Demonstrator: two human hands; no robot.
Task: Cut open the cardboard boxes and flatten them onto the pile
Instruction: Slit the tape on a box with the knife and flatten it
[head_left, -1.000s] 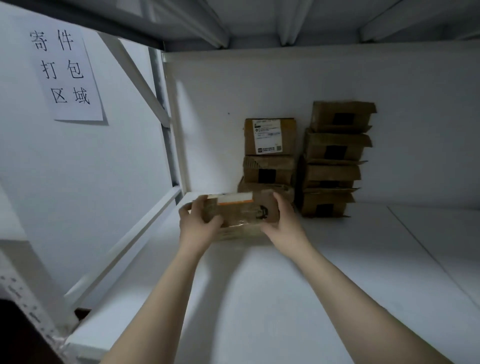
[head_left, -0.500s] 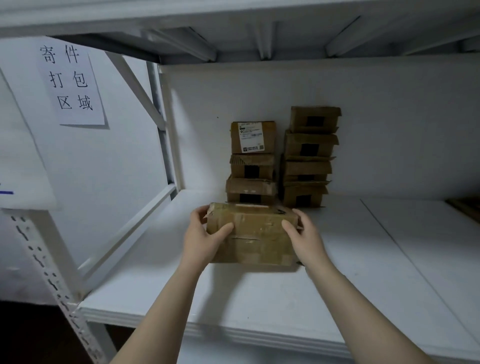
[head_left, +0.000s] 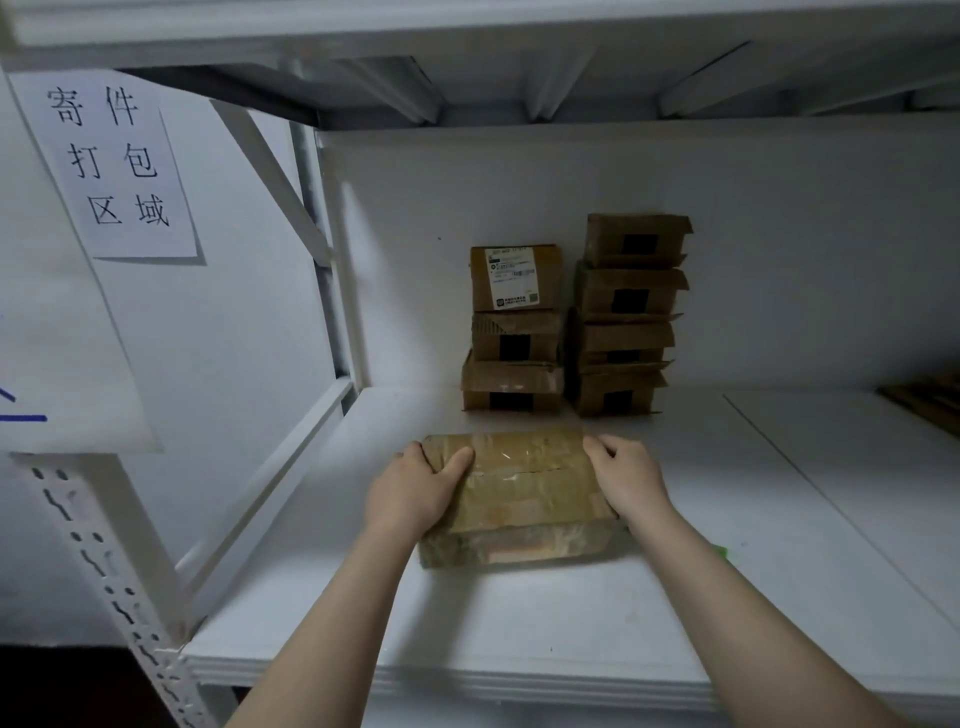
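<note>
"Which step is this, would you say?"

"Getting a box into place, before any cutting. The taped box (head_left: 519, 499) looks to be down on the white shelf (head_left: 519, 629), near its front edge, with the seam of clear tape facing up."

"And the grip?"

"Both hands clamp it by the ends. The left hand (head_left: 410, 493) wraps the left end with its thumb laid over the top face. The right hand (head_left: 628, 478) curls round the right end, so the box sits squarely between the two."

"So what comes next?"

"One hand has to let go and fetch a blade, and I can't see one. There's a green speck (head_left: 722, 552) beside the right forearm, too small to name. The other hand should pin the box while the tape is slit."

"And the rest?"

"The stacked boxes (head_left: 571, 332) wait against the back wall, apart from this one"
</note>
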